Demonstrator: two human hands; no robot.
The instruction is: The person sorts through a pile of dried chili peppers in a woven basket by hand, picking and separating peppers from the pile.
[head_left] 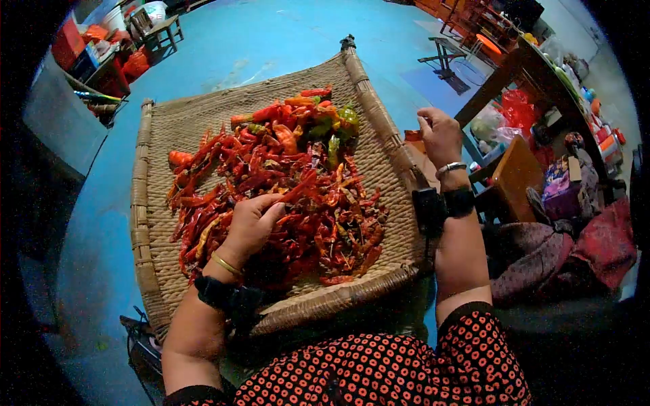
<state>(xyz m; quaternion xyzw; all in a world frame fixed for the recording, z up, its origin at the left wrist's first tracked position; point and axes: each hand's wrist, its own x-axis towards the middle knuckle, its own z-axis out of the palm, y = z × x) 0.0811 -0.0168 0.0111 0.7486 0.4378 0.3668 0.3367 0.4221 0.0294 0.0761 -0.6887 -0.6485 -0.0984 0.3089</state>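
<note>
A large woven basket tray [145,223] holds a heap of red dried chili peppers [257,162]. A few fresher orange and green peppers [347,122] lie at the heap's far side. Over the middle of the heap, my left hand [254,223] pinches a red chili pepper [300,187] between thumb and fingers. My right hand [440,137] is raised beyond the tray's right edge, its fingers curled together; whatever it may hold is too small to make out.
On the right stand a wooden table [497,78] with bags and bottles, a wooden board [520,177] and dark red cloth [606,243]. A small stool [162,28] and red bags [135,64] are at the far left, on the blue floor [271,34].
</note>
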